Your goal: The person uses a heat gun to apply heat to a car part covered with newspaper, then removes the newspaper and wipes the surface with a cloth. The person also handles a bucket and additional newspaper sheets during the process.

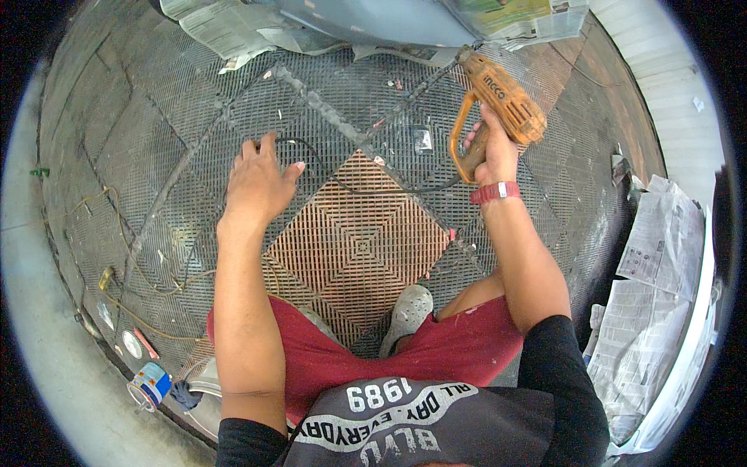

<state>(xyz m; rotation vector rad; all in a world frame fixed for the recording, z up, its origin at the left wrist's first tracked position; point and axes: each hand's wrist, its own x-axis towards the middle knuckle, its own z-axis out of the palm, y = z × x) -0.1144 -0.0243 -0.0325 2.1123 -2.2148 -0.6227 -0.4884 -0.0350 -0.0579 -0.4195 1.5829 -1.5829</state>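
In my right hand [492,148] is a worn orange heat gun [506,95], gripped by its handle. The nozzle points up and left, close to a smooth grey-blue panel [373,22]. From the handle's base a black cord [373,191] runs leftward and curves up to my left hand [261,180]. That hand hovers over the floor with its thumb apart and its fingers bent downward. The cord passes behind its fingertips, and whether they touch it is hidden.
Newspaper sheets [226,35] border the panel, and more newspaper [642,311] lies at right. Black grid floor tiles surround a brown tile [362,241]. A yellowish cord [148,284] trails at left, above a blue-and-white can [149,385]. A pale wall [654,54] stands far right.
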